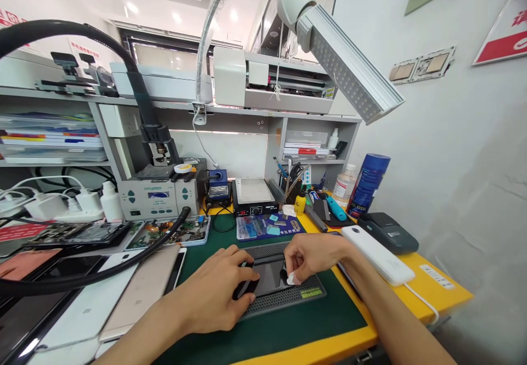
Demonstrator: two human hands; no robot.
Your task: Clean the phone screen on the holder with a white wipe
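A dark-screened smartphone (269, 277) lies flat on a grey perforated pad (275, 302), on top of a green mat (325, 329). My left hand (222, 288) grips the phone's left end, its thumb at the near edge and its fingers over the far side. Pinched between the fingertips of my right hand (313, 258) is a small white wipe (291, 278), which rests at the right part of the screen. Both hands cover the two ends of the phone.
Several phones and tablets (135, 293) lie at the left, under a black hose (135, 269). Behind stand a hot-air station (154, 196) and a small heating plate (255, 195). A lamp (346, 57) hangs overhead. At right are a white power bank-like device (376, 255) and a black case (387, 232).
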